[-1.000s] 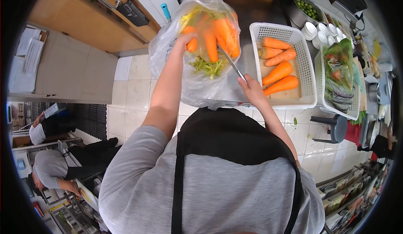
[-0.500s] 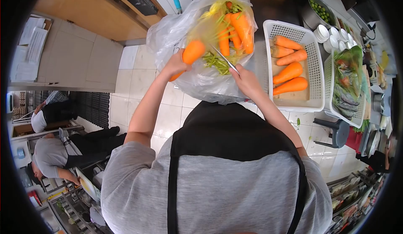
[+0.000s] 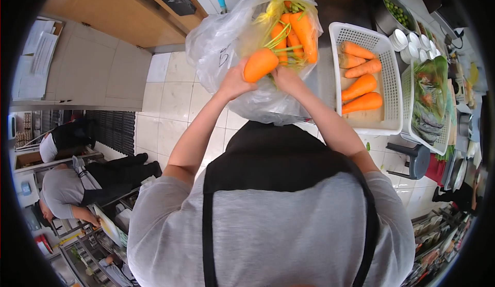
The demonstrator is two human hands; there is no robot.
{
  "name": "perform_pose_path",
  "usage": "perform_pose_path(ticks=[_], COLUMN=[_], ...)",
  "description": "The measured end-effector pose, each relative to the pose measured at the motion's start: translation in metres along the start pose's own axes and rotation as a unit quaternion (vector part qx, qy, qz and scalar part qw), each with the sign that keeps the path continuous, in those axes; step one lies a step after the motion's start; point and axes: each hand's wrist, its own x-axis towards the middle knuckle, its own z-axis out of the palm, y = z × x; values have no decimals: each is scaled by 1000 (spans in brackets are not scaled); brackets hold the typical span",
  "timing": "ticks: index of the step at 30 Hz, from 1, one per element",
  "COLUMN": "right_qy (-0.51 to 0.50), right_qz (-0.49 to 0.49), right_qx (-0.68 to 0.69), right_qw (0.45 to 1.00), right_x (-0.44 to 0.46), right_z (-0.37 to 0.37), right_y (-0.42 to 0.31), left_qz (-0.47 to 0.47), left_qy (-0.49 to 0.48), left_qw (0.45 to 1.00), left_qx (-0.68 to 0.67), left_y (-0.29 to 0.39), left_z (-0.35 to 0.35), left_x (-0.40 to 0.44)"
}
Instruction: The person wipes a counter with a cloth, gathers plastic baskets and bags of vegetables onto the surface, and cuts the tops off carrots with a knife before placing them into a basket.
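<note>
My left hand [image 3: 238, 85] is wrapped round a thick orange carrot [image 3: 260, 64], held tilted over the near side of a clear plastic bag [image 3: 211, 42]. Close against the carrot's right side, my right hand [image 3: 287, 80] is closed. The slim metal knife seen in it half a second ago is now hidden behind the fingers and carrot. Inside the open bag lie several more carrots [image 3: 304, 34] with green stalks [image 3: 278, 39] on them. The cut stalk pieces at the bag's near side are mostly covered by my hands.
To the right, a white perforated basket [image 3: 396, 81] holds several trimmed carrots [image 3: 361, 87]. Beyond it is another white basket [image 3: 441, 145] with bagged greens, near stacked white cups [image 3: 410, 52]. A dark stool [image 3: 412, 161] stands on the floor. Other people [image 3: 67, 189] are at the left.
The carrot in my left hand has moved right and turned, meeting my right hand. My right hand has shifted slightly left and up, and the knife blade has gone out of sight.
</note>
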Motion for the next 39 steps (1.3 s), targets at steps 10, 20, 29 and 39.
perform_pose_path(ticks=[10,20,29,39], right_qy=[85,209,234,297], right_qz=[105,331,276,188], right_qx=[27,-4,-26,-96], right_qw=[990,920,932,931], right_x=[-99,-184,-154,-130], right_z=[-149,-216,-189,-169], right_y=[38,81,101,107], left_qz=[-51,68,147,137], left_qy=[-241,-330,-275,10], left_qw=[917,941,942,966], left_qx=[-313,-2,-126,-219], left_y=[88,191,151,177], left_z=[16,167,171,74], left_x=[36,74,100,67])
